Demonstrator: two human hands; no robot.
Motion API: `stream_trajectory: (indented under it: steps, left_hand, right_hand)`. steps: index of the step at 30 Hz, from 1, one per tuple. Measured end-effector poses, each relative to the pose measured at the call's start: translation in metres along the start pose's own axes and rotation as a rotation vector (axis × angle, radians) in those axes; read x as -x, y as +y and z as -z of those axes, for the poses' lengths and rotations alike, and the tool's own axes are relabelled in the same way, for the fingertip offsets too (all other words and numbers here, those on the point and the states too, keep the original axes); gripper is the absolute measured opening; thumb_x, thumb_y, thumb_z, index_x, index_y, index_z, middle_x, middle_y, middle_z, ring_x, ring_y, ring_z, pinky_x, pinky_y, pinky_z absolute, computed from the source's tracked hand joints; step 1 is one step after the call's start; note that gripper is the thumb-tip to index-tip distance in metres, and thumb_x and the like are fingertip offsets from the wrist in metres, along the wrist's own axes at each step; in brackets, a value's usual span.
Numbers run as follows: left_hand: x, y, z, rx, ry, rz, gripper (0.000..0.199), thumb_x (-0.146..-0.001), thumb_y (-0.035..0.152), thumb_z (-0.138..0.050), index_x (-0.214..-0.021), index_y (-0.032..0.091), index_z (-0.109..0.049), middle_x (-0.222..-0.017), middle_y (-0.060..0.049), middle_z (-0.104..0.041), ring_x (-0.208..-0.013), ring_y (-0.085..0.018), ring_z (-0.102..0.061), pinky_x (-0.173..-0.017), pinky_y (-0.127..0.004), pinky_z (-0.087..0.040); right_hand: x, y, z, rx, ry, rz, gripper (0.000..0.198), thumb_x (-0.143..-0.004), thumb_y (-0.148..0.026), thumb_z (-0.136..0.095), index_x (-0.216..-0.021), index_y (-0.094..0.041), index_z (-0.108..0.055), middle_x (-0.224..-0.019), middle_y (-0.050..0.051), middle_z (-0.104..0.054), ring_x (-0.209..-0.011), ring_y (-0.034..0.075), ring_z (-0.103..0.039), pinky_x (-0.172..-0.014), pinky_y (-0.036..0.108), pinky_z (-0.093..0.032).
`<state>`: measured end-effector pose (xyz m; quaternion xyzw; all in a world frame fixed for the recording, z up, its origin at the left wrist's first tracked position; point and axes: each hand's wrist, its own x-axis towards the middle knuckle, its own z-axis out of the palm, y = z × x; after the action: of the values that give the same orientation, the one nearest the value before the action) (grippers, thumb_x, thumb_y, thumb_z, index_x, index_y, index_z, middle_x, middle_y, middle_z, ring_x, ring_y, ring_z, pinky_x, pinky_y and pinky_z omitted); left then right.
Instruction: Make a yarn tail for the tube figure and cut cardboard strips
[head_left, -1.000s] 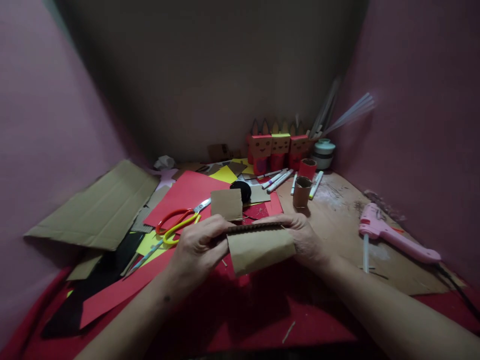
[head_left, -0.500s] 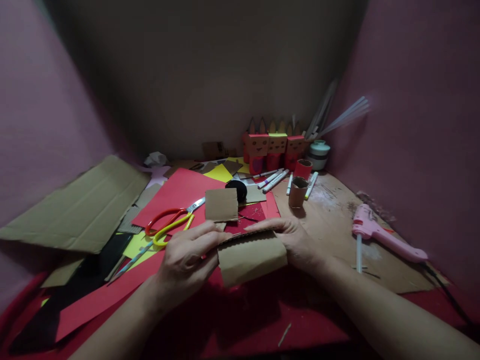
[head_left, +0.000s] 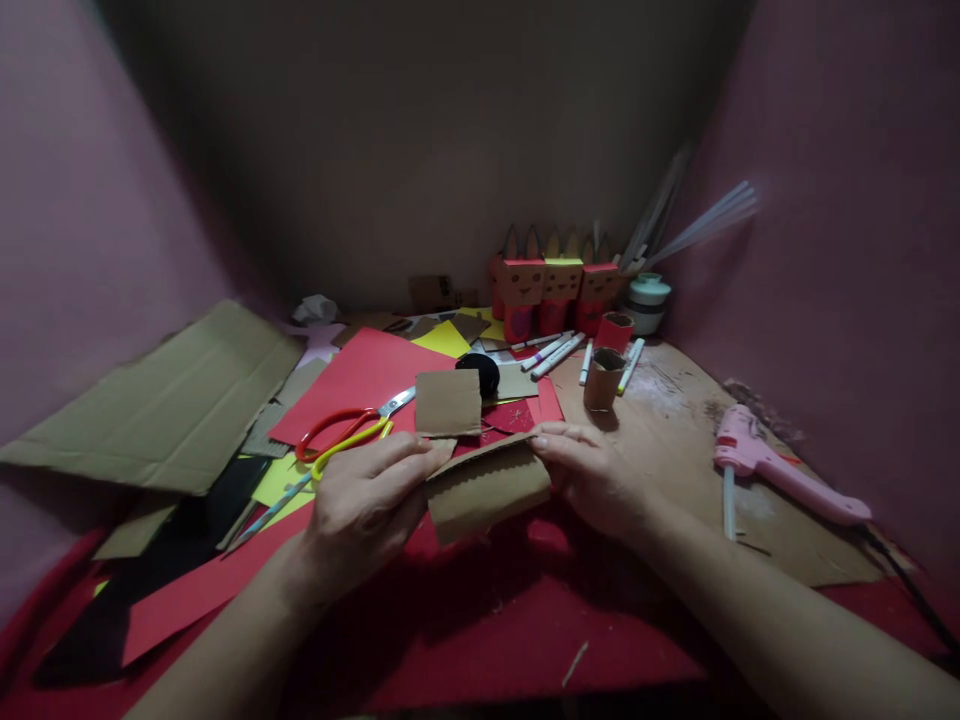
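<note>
A folded piece of corrugated cardboard (head_left: pixel 491 495) is held above the red table, its ridged crease facing up and a flap hanging toward me. My left hand (head_left: pixel 371 505) grips its left end between thumb and fingers. At the other end, my right hand (head_left: pixel 589 470) pinches the upper right corner. Just beyond lies a flat cardboard square (head_left: pixel 448 403), with a black round piece (head_left: pixel 480 374) partly behind it. Scissors (head_left: pixel 349 432) with one red and one yellow handle rest beside my left hand.
A pink glue gun (head_left: pixel 780 470) lies on a cardboard sheet at right. Cardboard tubes (head_left: pixel 604 380), markers (head_left: pixel 557 355) and decorated figures with faces (head_left: pixel 555 285) stand or lie farther back. Red paper (head_left: pixel 364 375) and a large cardboard sheet (head_left: pixel 165 405) cover the left.
The folded cardboard has tilted, its right end higher, and shifted slightly left. My right hand's fingers have moved from along its back to the corner. The whole view has shifted slightly.
</note>
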<state>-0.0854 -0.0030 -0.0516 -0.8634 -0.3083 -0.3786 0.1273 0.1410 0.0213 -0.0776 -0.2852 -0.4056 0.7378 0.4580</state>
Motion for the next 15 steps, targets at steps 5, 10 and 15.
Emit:
stream_trajectory:
  steps: [5, 10, 15]
  left_hand:
    - [0.003, -0.006, -0.005, -0.021, -0.020, -0.067, 0.024, -0.080, 0.008, -0.051, -0.101, 0.017, -0.058, -0.079, -0.006, -0.065, -0.069, -0.014, -0.061, -0.059, -0.023, -0.047]
    - [0.001, -0.003, -0.011, -0.061, -0.072, -0.156, 0.022, -0.079, 0.006, -0.052, -0.099, 0.013, -0.058, -0.072, -0.007, -0.063, -0.062, -0.015, -0.056, -0.055, -0.025, -0.042]
    - [0.002, 0.000, -0.016, -0.102, -0.082, -0.212, 0.023, -0.081, 0.006, -0.048, -0.100, 0.013, -0.057, -0.073, -0.006, -0.063, -0.062, -0.014, -0.054, -0.054, -0.025, -0.041]
  right_hand:
    - [-0.002, 0.003, 0.000, -0.012, 0.021, -0.067, 0.027, -0.071, -0.040, -0.061, -0.060, -0.015, -0.062, -0.061, 0.004, -0.058, -0.058, 0.015, -0.051, -0.058, 0.030, -0.040]
    - [-0.002, 0.004, -0.002, -0.028, 0.045, -0.176, 0.024, -0.071, -0.037, -0.064, -0.075, -0.014, -0.066, -0.074, 0.007, -0.065, -0.069, 0.018, -0.055, -0.067, 0.032, -0.042]
    - [-0.002, 0.008, 0.001, 0.006, 0.115, -0.190, 0.014, -0.064, -0.022, -0.064, -0.074, -0.013, -0.067, -0.077, 0.010, -0.067, -0.079, 0.023, -0.057, -0.075, 0.035, -0.044]
